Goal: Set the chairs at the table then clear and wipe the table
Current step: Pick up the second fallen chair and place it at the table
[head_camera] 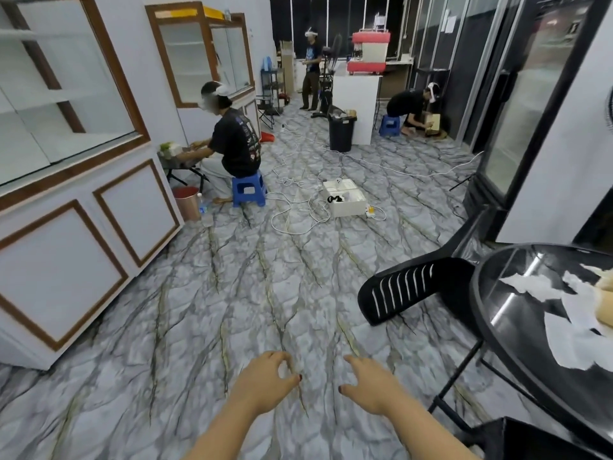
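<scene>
A round black table point(491, 313) fills the lower right, with torn white paper point(564, 336) and a tan object point(605, 303) lying on it. A black plastic chair point(411, 290) with a slotted back stands pushed against the table's left side. Part of another black chair point(530, 436) shows at the bottom right edge. My left hand point(268, 376) and my right hand point(371, 381) hover over the floor in front of me, left of the table. Both hold nothing, and their fingers are loosely curled and apart.
White cabinets with brown trim point(66, 244) line the left wall. A person sits on a blue stool point(248, 190) further ahead. White cables and a white box point(345, 197) lie mid-floor. A black bin point(341, 132), a white counter and two more people stand at the back. Glass-door fridges point(530, 111) line the right.
</scene>
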`<state>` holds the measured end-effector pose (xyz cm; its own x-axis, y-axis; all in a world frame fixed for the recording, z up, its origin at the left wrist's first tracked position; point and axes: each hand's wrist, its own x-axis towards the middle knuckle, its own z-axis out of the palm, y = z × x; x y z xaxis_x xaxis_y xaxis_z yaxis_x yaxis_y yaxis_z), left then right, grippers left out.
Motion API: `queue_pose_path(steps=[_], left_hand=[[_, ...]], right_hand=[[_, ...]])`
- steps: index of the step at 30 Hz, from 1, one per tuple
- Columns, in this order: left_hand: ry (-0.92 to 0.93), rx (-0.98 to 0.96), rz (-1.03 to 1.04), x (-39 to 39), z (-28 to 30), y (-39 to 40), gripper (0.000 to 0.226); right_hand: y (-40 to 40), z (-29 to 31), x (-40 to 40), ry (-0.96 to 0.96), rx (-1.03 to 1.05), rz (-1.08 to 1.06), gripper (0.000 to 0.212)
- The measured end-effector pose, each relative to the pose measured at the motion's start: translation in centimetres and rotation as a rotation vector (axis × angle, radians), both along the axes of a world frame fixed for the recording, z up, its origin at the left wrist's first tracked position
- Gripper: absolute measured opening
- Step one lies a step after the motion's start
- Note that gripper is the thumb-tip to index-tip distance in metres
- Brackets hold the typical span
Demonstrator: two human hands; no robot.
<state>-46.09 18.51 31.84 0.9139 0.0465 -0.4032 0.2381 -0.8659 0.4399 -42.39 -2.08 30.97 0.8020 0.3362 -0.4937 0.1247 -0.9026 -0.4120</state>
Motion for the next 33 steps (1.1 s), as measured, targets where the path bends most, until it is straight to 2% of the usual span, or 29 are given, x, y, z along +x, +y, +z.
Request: queue_pose_path(steps=[12,23,26,33], left_hand=[[0.037,0.018,-0.056,16.1,-1.5,2.3,0.056],[0.043,0.054,-0.284,37.0,-0.9,7.2,0.056],[0.039,0.071,-0.343,41.9,-0.9,7.0,0.057],[0.069,0.043,-0.463,52.5,-2.2,3.7,0.057]], right_hand=[[1.6,-1.2,15.3,-0.005,-0.076,-0.032,0.067],[5.2,-1.3,33.0,-0.021,-0.115,-0.173,0.062],[5.1,-1.3,36.9,-0.035,-0.122,-0.219,0.058],[3.0,-2.2,45.9,0.001,-0.161,-0.254,0.064]])
